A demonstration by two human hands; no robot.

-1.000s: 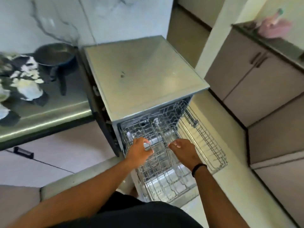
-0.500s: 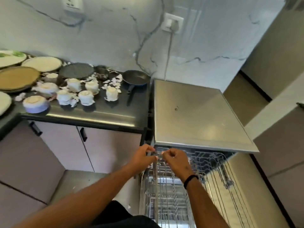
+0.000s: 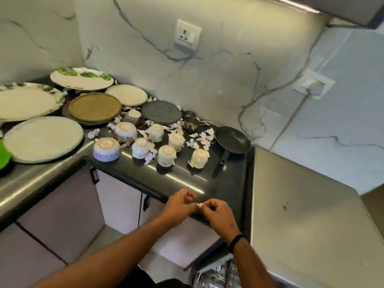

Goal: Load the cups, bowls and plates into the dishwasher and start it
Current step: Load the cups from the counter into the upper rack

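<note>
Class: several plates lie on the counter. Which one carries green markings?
The white plate farthest back in the corner, with green patches along its far rim. The other plates are plain white, brown or dark grey.
</note>
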